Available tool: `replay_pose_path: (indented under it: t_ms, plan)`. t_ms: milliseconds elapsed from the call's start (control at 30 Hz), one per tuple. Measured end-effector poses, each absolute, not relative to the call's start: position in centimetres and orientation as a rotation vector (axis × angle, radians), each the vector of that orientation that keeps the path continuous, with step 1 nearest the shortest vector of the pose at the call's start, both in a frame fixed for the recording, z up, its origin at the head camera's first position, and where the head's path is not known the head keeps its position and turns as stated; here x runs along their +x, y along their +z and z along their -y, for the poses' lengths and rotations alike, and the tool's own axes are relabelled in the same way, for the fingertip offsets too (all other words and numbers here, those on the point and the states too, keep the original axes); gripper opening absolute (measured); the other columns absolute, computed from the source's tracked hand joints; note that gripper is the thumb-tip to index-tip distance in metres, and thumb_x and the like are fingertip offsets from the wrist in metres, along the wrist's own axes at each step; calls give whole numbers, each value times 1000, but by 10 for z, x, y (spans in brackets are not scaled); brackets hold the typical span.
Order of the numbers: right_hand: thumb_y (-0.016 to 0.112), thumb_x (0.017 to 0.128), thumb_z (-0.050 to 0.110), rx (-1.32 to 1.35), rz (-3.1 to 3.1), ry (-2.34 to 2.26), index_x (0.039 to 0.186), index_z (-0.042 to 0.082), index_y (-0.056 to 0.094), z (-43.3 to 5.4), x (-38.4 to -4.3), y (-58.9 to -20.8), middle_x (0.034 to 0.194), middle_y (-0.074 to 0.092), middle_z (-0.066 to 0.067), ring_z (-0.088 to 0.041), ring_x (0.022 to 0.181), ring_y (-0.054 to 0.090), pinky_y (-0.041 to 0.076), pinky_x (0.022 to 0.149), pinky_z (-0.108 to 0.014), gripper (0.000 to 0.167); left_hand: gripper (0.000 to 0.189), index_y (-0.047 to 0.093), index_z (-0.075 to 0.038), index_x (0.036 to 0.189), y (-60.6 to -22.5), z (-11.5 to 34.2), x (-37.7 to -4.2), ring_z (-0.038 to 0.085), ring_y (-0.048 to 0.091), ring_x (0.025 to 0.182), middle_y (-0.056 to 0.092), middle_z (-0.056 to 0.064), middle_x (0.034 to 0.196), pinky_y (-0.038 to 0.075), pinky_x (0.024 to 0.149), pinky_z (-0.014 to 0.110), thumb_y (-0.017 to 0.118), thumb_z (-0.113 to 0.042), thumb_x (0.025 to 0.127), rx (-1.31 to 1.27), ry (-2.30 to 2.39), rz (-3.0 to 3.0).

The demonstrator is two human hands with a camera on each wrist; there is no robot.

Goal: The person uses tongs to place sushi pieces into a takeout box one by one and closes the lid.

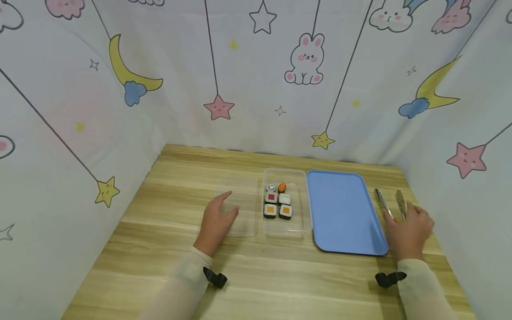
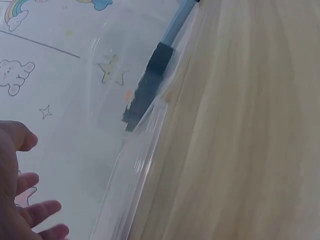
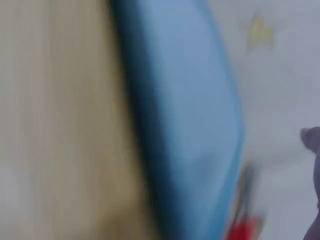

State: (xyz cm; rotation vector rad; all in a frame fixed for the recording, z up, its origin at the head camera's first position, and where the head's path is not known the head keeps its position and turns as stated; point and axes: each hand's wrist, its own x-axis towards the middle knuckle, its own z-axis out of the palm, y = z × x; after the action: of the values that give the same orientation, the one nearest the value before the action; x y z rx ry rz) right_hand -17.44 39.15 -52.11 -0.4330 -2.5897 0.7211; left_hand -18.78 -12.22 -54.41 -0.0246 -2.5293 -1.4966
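Observation:
My left hand (image 1: 216,218) hovers over a clear plastic lid (image 1: 247,209), thumb and fingers spread apart with nothing between them. At the right, my right hand (image 1: 412,229) is at the near end of metal tongs (image 1: 384,203), whose two arms stand apart. Its thumb lies by the left arm and its bent fingers by the right one. In the right wrist view the tongs (image 3: 245,212) show blurred with a red part, a little away from the fingertip at the edge. Several sushi pieces (image 1: 271,197) stand in the left part of a clear plastic box (image 1: 301,222).
A blue tray (image 1: 344,213) lies between the box and the tongs on the wood-grain table (image 1: 256,275). White cloth (image 1: 256,129) printed with stars, moons and a rabbit hangs behind and at both sides.

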Motion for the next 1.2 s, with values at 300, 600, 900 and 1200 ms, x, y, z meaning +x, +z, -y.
replay_pose_path:
  t_ms: [300, 600, 900, 1200]
  plan:
    - [75, 95, 15, 660, 2557, 1343, 152, 7, 49, -151, -142, -468, 143, 56, -15, -34, 121, 59, 52, 99, -53, 63, 70, 50, -4, 151, -554, 134, -197, 55, 23, 147, 34, 34, 157, 29, 115, 69, 73, -34, 92, 174, -1258, 2795]
    - [66, 99, 42, 182, 2926, 1832, 165, 5, 21, -28, -147, -513, 169, 14, -26, -45, 155, 14, 25, 119, -66, 88, 69, 53, -1, 149, -567, 129, -199, 53, 21, 149, 32, 34, 159, 25, 116, 70, 74, -32, 91, 114, -1217, 2796]
    - [69, 94, 38, -98, 2831, 1834, 164, -1, 18, -8, -167, -526, 167, 17, -30, -45, 155, 15, 26, 120, -63, 95, 60, 57, -2, 145, -555, 128, -200, 52, 32, 145, 43, 32, 154, 25, 117, 64, 71, -29, 93, 234, -1338, 2699]
    - [69, 93, 27, -137, 2477, 2320, 166, 7, 12, -18, -161, -494, 171, 13, -20, -39, 156, 15, 23, 121, -62, 95, 54, 51, -10, 152, -515, 132, -192, 39, 41, 136, 49, 16, 152, 39, 106, 53, 63, -18, 100, 346, -1747, 2144]
